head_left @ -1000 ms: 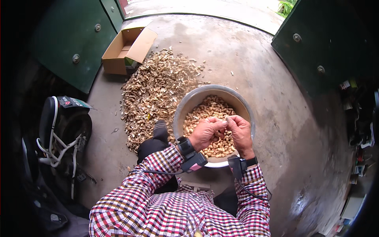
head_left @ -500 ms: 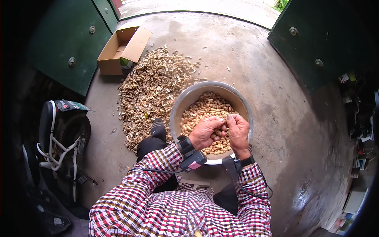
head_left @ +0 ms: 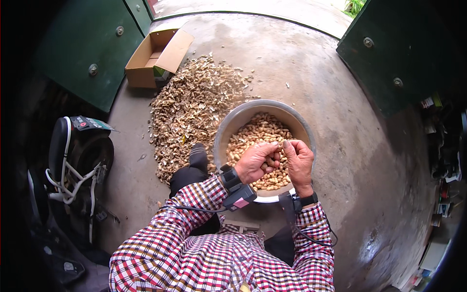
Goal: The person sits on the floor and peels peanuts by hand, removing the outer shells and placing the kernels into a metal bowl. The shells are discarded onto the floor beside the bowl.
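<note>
A wide metal basin (head_left: 307, 131) in front of me holds many unshelled peanuts (head_left: 262, 130). Over it, my left hand (head_left: 254, 161) is closed, its fingers curled under the thumb around what looks like a peanut, mostly hidden. My right hand (head_left: 300, 163) is closed too, thumb and forefinger pinched right beside the left thumb tip. Whatever sits between its tips is too small to make out. Both wrists carry black strapped devices with cables.
Left of the basin a broad heap of peanut shells (head_left: 187, 112) covers the floor, my dark shoe (head_left: 198, 158) at its edge. Behind stands an open cardboard box (head_left: 141, 77). A bike-like vehicle (head_left: 73, 165) is at left, green doors (head_left: 87, 53) flank the doorway, and cluttered shelves (head_left: 442, 194) line the right.
The whole view has shifted slightly, so things appear a little further right. My hands stay over the basin; the right thumb and fingertips have drawn slightly away from the left ones.
</note>
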A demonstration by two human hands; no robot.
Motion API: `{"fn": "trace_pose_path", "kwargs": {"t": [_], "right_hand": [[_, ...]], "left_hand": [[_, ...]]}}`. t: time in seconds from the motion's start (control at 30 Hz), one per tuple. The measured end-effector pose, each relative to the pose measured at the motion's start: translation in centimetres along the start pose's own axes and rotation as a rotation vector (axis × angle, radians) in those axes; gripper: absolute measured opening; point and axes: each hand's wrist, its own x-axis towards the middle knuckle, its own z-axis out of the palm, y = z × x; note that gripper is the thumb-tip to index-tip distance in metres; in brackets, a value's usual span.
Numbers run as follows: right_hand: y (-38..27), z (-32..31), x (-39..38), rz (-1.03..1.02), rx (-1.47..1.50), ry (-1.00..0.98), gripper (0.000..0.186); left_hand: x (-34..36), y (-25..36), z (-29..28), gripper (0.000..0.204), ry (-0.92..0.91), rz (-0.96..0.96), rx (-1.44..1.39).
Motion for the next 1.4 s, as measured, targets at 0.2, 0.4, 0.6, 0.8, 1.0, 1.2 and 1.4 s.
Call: {"fn": "trace_pose_path", "kwargs": {"t": [0.2,0.4,0.6,0.8,1.0,1.2,1.4], "right_hand": [[1.6,0.2,0.8,0.000,-0.059,-0.001,0.013],[1.2,-4.6,4.0,0.118,0.213,0.210,0.013],[0.2,3.1,4.2,-0.007,-0.030,-0.229,0.031],[1.5,0.5,4.5,0.181,0.115,-0.285,0.024],[0.1,0.5,1.9,0.295,0.064,-0.422,0.019],[0.0,1.0,1.6,0.035,-0.200,-0.442,0.014],[-0.3,0.6,0.8,-0.092,-0.326,-0.374,0.011]], "left_hand": [[-0.5,0.2,-0.2,0.022,0.078,-0.060,-0.011],[-0.2,-0.7,0.1,0.025,0.094,-0.082,0.028],[-0.1,-0.3,-1.5,0.036,0.099,-0.056,-0.065],[-0.5,0.8,-1.2,0.039,0.125,0.006,-0.064],[-0.2,0.8,-1.1,0.041,0.103,0.071,0.012],[-0.2,0.8,-0.9,0.038,0.066,0.056,0.079],[-0.1,0.6,-0.5,0.039,0.056,0.041,0.102]]}}
